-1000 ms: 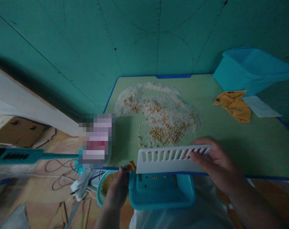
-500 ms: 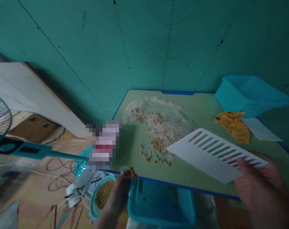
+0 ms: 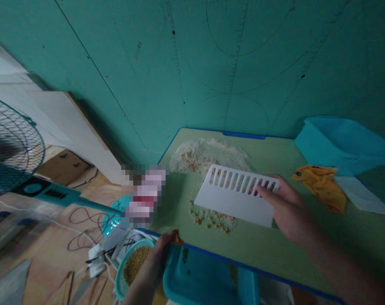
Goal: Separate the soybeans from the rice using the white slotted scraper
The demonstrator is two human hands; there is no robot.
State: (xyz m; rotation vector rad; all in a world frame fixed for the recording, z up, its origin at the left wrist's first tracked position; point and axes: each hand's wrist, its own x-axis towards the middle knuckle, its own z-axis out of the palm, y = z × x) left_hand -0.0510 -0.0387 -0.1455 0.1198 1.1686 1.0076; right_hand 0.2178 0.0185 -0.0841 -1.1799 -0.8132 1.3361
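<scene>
My right hand [image 3: 286, 205] grips a white plastic scraper [image 3: 236, 207] with a row of slots along its upper side. The scraper is tilted over a spread of white grains [image 3: 224, 146], probably rice, mixed with yellow beans [image 3: 190, 161], and hides the middle of it. Loose beans lie below the scraper's lower edge. At the table's near edge is my left hand [image 3: 157, 258], its fingers closed beside a small orange-brown scrap [image 3: 177, 237]. Whether it holds the scrap or the edge I cannot tell. The folding table [image 3: 268, 148] has a pale green top and blue rim.
Below the near edge sits a blue tub [image 3: 211, 275], beside a bowl [image 3: 120, 271] of yellow beans. A blue bin [image 3: 344, 148], an orange cloth [image 3: 325, 186] and a white sheet [image 3: 364, 195] are at right. A fan [image 3: 17, 148] and cables stand left; a green wall [image 3: 192, 63] rises behind.
My right hand has moved left with the scraper, bringing it over the grains and beans. My left hand stays at the near edge, closer to the scrap. The camera view has shifted slightly.
</scene>
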